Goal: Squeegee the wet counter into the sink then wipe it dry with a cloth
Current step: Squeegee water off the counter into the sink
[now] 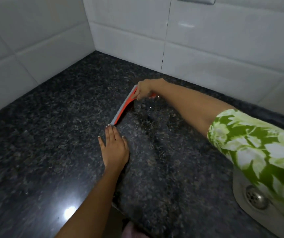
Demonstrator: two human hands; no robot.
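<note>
Nearest, the left hand (114, 145) lies flat with fingers straight on the dark stone counter (35, 152), holding nothing, its fingertips just beside the near end of the squeegee (123, 108). Farther back, toward the rear wall edge, the right hand (145, 89) is clamped round the orange handle, blade down on the wet patch. The sink (256, 198) sits at the counter's right edge, half covered by a green flowered sleeve (257, 148). If the blade tilts or lifts, I'd expect water to slip past and streak toward the dry left side. No cloth is clearly visible; a pinkish shape at the bottom edge is cut off.
</note>
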